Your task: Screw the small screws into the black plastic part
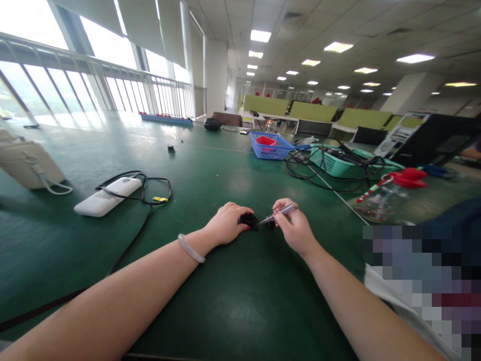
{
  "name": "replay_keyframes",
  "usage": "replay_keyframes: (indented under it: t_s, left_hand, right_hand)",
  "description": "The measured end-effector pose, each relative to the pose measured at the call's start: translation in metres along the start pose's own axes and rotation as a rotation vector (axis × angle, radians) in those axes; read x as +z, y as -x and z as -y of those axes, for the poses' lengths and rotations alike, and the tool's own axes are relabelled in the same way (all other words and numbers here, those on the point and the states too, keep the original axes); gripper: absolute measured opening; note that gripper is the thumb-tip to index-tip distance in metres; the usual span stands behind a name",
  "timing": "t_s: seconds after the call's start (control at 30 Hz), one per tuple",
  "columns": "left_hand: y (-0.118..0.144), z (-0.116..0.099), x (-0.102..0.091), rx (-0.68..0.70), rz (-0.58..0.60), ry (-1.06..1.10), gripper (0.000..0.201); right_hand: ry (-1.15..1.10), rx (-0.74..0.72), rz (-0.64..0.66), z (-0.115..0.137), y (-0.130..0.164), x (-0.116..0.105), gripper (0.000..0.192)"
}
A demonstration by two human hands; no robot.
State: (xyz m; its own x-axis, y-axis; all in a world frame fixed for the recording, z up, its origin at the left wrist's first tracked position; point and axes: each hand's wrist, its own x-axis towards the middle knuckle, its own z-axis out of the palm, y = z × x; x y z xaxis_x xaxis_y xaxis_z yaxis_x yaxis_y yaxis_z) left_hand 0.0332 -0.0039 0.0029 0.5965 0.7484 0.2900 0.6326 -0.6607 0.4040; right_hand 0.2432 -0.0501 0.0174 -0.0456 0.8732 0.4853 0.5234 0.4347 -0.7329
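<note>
A: What sits at the centre of this view?

B: A small black plastic part point(248, 219), lying on the dark green worktop point(233, 301) near its front edge. I see my left hand point(226, 223) pressed down on the part's left side, fingers curled together over it. My right hand point(292, 226) pinches a slim silver metal hand tool point(278, 213), its tip touching the part's right edge. I cannot tell what kind of tip it carries.

A: How should this step be handled well?

B: In my judgement, the left hand must keep the part flat so it cannot twist, while the right holds the tool at a steady angle and presses gently; a slip would send the tip toward the left fingertips.

A: And the surroundings?

B: To the left lie a white oblong plastic device point(107, 196) and a looped black cable point(146, 188). Farther back stand a blue plastic mesh basket point(271, 146) and a teal plastic mesh basket point(340, 163) tangled with cables. At the right rests a clear bottle with a red cap point(387, 198). The room is a large open office with ceiling light panels point(338, 47), green partitions point(313, 111) and railed windows point(93, 75).
</note>
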Motion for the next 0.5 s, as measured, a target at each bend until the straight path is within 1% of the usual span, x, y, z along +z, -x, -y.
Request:
replay_keyframes:
  t_s: [0.1, 0.27, 0.43, 0.5]
  left_hand:
    - [0.0, 0.0, 0.0, -0.003, -0.003, -0.011, 0.042]
    - [-0.001, 0.001, -0.001, -0.02, 0.013, -0.032, 0.045]
    - [-0.001, 0.002, -0.003, 0.003, 0.019, -0.014, 0.046]
    - [0.0, 0.002, -0.003, 0.006, 0.018, -0.014, 0.044]
  right_hand:
    - [0.073, -0.03, 0.036, 0.005, 0.0, -0.002, 0.01]
    - [0.149, -0.171, 0.077, 0.017, 0.004, -0.008, 0.013]
    - [0.278, -0.247, 0.189, 0.025, 0.006, -0.001, 0.009]
    - [0.315, -0.268, 0.211, 0.028, 0.007, 0.003, 0.007]
